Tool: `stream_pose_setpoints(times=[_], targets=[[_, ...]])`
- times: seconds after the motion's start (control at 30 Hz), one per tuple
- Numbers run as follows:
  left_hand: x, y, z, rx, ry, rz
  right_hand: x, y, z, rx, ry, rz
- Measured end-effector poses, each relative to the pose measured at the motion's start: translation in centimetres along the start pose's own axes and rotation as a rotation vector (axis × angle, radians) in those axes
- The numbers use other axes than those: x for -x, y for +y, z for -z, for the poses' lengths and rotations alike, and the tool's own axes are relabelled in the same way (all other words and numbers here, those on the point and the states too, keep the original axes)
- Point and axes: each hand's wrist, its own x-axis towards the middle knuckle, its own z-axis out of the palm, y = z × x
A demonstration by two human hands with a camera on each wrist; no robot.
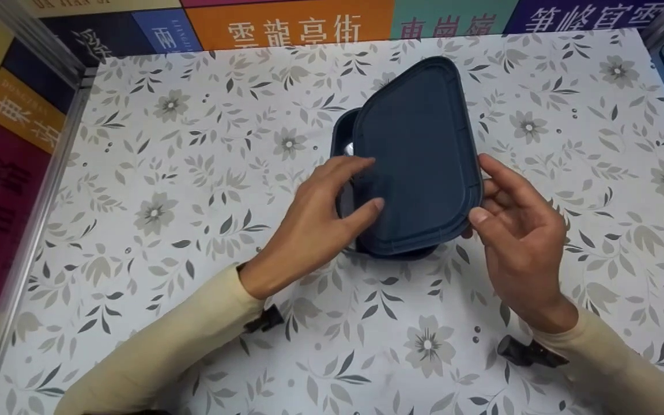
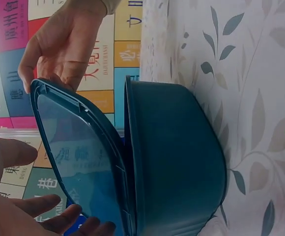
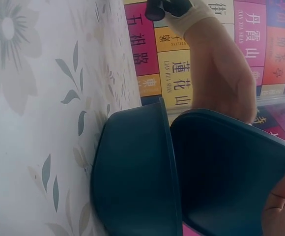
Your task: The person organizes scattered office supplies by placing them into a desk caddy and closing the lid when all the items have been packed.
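A dark blue lid (image 1: pixel 418 155) is held tilted over a dark blue container (image 1: pixel 340 134) that stands on the floral tabletop. My left hand (image 1: pixel 361 187) pinches the lid's left edge, thumb on top. On the right edge my right hand (image 1: pixel 485 190) grips it, thumb on the rim. In the left wrist view the lid (image 2: pixel 78 157) leans away from the container (image 2: pixel 177 162), close to its rim at one end only. My right hand (image 2: pixel 64 44) holds the lid's far edge there. The right wrist view shows the container (image 3: pixel 132 177), the lid's top (image 3: pixel 231 172) and my left hand (image 3: pixel 226 73) behind it.
The table has a floral cloth (image 1: pixel 193 190). Coloured panels with printed characters (image 1: pixel 291 26) wall it at the back and both sides, with a metal rail (image 1: pixel 38 219) along the left. Black wrist mounts (image 1: pixel 525 351) sit under my cream sleeves.
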Motion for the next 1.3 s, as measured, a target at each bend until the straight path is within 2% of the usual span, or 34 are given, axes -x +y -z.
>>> stream_pose_setpoints(times=[0.33,0.7,0.87,1.0,1.3], targets=[[-1.9,1.2,-0.7,-0.042,-0.016,-0.049,0.2,0.1,-0.3,0.058,0.003,0.018],[-4.1,2.5,-1.6,-0.072,-0.066,-0.03,0.6,0.5,-0.7,0.117,-0.016,0.047],[-4.9,3.1,-1.4,-0.042,-0.087,-0.031,0.7,0.5,-1.0,0.162,-0.025,0.071],[-5.6,3.5,-1.2,-0.015,-0.079,-0.051,0.8,0.6,-1.4,0.199,-0.035,0.1],[-6.6,5.3,-0.7,-0.084,-0.056,-0.038,0.9,0.9,-2.1,0.252,-0.063,0.169]])
